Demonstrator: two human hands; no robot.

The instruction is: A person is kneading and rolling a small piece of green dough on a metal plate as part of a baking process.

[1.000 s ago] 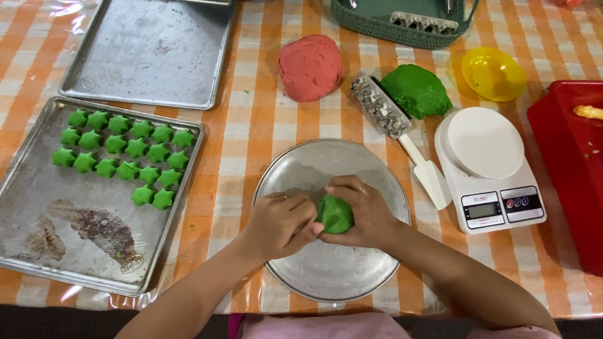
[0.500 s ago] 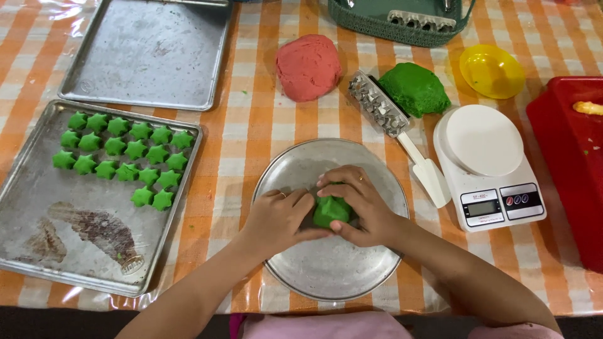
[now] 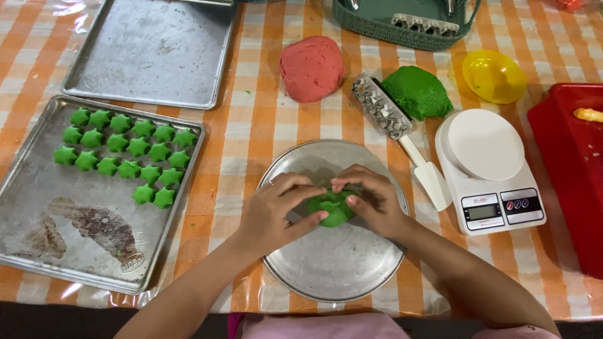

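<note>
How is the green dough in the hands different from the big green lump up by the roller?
The green dough piece is small and pinched between both hands, the left hand and right hand, over the round metal plate. The big green lump is much larger, untouched, and rests on the checked tablecloth beside the studded roller. Both are the same bright green.

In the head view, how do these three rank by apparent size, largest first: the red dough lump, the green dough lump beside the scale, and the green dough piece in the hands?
1. red dough lump
2. green dough lump, only slightly smaller, so the order is unsure
3. green dough piece, clearly smallest, partly hidden by fingers
</note>
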